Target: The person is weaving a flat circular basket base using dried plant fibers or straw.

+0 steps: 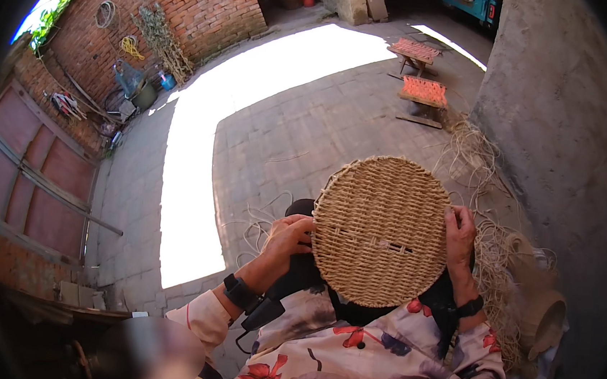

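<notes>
A round woven panel of tan straw cord (381, 229) is held up over my lap, its flat ribbed face toward me. Near its middle a short dark slit shows in the weave. My left hand (289, 236) grips the panel's left rim, with the fingertips partly hidden at the edge. On the opposite rim my right hand (460, 236) pinches the edge between thumb and fingers. Dark bands circle both wrists. Loose strands of cord (482, 256) lie in a tangled heap just beyond my right forearm.
Two low stools with orange-red woven seats (424, 92) stand ahead at the right, near a rough grey wall (563, 104). A cream woven basket (546, 319) rests at my right. Stray cord (261, 222) trails over the paving at my left. A reddish door (38, 166) stands far left.
</notes>
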Motion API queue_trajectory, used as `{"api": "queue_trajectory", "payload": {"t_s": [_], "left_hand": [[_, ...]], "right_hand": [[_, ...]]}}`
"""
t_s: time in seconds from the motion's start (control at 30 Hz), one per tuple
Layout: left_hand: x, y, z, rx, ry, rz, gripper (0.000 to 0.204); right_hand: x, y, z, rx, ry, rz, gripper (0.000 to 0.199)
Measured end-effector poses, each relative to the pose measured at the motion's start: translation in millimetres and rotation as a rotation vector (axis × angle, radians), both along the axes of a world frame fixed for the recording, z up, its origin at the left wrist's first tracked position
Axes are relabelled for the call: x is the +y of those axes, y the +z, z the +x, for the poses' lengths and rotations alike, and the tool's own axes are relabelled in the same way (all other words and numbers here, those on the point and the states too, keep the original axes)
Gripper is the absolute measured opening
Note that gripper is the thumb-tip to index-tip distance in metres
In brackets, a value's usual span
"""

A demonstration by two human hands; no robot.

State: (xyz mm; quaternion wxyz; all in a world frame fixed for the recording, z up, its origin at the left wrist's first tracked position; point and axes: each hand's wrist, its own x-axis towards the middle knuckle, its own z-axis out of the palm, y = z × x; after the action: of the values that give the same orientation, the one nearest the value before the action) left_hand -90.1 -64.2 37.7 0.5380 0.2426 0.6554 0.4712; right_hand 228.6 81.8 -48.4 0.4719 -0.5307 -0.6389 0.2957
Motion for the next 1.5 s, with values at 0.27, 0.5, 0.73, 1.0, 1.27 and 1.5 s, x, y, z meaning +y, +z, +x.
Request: {"api": "queue_trajectory", "payload": {"t_s": [0.27,0.5,0.73,1.0,1.27,1.5], "left_hand": [[-3.1,-29.6,-11.7,-0.171,0.007,0.048,0.019],[-8.8,-35.8,-0.5,-0.206,0.015,0.157,0.023],[-15.5,-43.3,9.2,-0.207,0.101,0.274,0.022],[-8.4,-33.0,-9.4,-0.241,-0.04,0.238,0.026],[11.5,-31.3,-42.3,-0.538,-0.38,0.053,0.02],[22.6,-39.9,-48.8,-0.676,-0.481,0.018,0.019]], "right_hand": [[-15.4,43.8,-16.7,-0.602,-0.182,0.534,0.016],[-58.4,77.6,-108.2,-0.311,0.427,0.49,0.016],[-52.6,81.3,-150.4,-0.475,0.655,0.594,0.017],[-44.4,90.2,-154.4,-0.627,0.768,0.65,0.018],[-43.5,94.3,-160.1,-0.592,0.793,0.599,0.016],[-45.8,93.6,-163.6,-0.485,0.794,0.462,0.017]]}}
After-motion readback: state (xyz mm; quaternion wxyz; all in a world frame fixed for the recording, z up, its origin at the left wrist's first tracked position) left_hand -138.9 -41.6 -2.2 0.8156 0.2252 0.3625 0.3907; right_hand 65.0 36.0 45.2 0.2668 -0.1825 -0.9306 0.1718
